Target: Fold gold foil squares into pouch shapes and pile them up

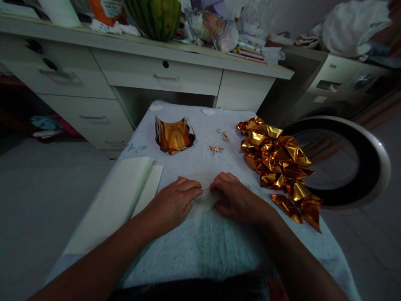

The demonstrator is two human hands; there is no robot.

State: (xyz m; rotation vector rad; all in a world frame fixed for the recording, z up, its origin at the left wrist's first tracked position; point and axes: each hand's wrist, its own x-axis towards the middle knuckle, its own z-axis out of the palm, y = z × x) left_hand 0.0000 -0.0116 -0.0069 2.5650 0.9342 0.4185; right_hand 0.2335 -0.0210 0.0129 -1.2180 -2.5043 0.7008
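My left hand (177, 200) and my right hand (237, 197) face each other low over the cloth-covered table, a small gap between them. The fingertips of both are closed on a thin white sheet of paper (205, 179). A fine line runs across the gap; whether it is a fold or a thread I cannot make out. To the left lies a stack of white paper (109, 200). Beyond my hands stands a curled stack of gold foil sheets (173, 136). Small gold twist ties (216, 149) lie to its right.
Pinched, twisted gold foil pieces (275, 154) are heaped along the table's right side. Behind the table (219, 246) runs a white desk with drawers (166, 77), a watermelon (155, 16) on top. At right, a washing machine's round door (363, 163) hangs open beside the table.
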